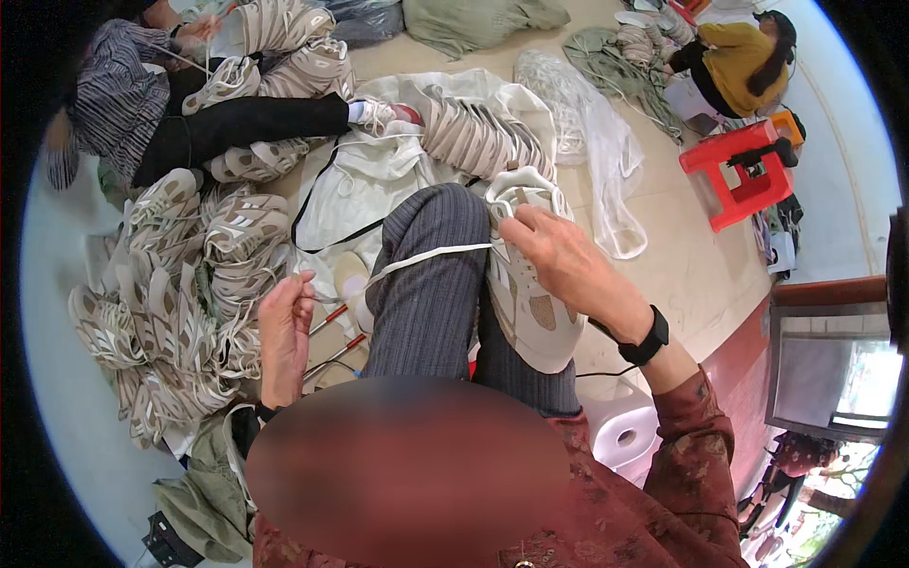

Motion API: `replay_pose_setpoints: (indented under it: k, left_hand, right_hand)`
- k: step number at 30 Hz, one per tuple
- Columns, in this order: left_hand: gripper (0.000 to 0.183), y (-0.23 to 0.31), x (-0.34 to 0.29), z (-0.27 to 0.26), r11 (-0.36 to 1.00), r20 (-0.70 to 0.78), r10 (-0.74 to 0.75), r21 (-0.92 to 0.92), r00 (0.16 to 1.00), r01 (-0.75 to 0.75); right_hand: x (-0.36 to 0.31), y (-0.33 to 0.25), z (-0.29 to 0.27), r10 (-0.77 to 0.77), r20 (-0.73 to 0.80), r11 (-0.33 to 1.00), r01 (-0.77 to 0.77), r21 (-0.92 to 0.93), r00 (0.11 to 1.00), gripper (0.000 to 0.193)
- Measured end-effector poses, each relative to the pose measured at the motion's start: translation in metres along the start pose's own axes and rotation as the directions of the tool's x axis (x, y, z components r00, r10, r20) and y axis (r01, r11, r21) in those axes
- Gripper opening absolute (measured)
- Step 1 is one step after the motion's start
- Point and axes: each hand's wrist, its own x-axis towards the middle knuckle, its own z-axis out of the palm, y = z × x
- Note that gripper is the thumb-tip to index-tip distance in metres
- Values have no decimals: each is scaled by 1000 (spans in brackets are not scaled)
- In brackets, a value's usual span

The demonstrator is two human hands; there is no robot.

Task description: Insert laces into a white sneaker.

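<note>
A beige and white sneaker [544, 327] rests on my lap against my right thigh, toe toward me. My right hand [561, 254] is bent over its upper, thumb and fingers pinched at the lace by the eyelets. From there a white shoelace [431, 254] runs left across my grey-trousered knee and passes out of sight beyond it. Off to the left of the knee, my left hand [286, 327] is raised with its fingers curled and the tips together. Whatever those fingertips hold, if anything, is too small to make out.
Heaped sneakers [156, 293] lie at the left. A stacked row of sneakers [488, 137] sits on a white sack [355, 185] ahead. Co-workers sit at the far left and far right. A red stool [734, 175] stands right; a paper roll [625, 435] is beside my right hip.
</note>
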Motion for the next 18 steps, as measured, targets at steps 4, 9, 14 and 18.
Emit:
replay_pose_setpoints:
  k: [4,9,14,18]
  left_hand:
    - [24,-5,0,14,997,85,-37,66,996,32]
    - [25,2,-9,45,986,190,-123,137,974,98]
    - [26,10,-19,99,943,404,-266,299,875,148]
    - [28,15,-42,168,895,587,-385,425,712,134]
  right_hand:
    - [0,8,-3,45,7,982,-46,182,999,25]
    - [-5,-1,-3,84,-72,956,-60,285,994,23]
    - [16,-75,-21,13,-268,624,201,755,963,14]
    - [13,-136,-48,-308,-357,78,397,914,882,14]
